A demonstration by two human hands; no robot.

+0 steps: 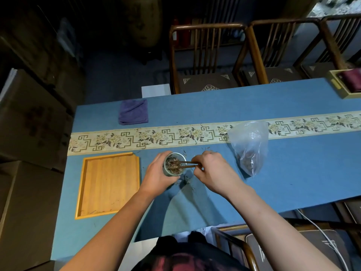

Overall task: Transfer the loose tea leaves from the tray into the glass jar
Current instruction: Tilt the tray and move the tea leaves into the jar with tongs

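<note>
A glass jar [169, 172] stands upright on the blue tablecloth, its mouth filled with dry tea leaves [172, 163]. My left hand [156, 173] is wrapped around the jar's left side. My right hand [211, 169] sits just right of the jar, shut on dark wooden tongs [188, 164] whose tips reach into the jar's mouth among the leaves. The wooden tray [109, 184] lies flat to the left of the jar, showing only a few specks near its front edge. Some loose leaves are scattered on the cloth around the jar.
A clear plastic bag [250, 147] holding tea lies to the right. A folded purple cloth [133, 112] rests at the far left of the table. A yellow tray [345, 83] sits at the far right corner. Wooden chairs [207, 55] line the far side; cardboard boxes stand left.
</note>
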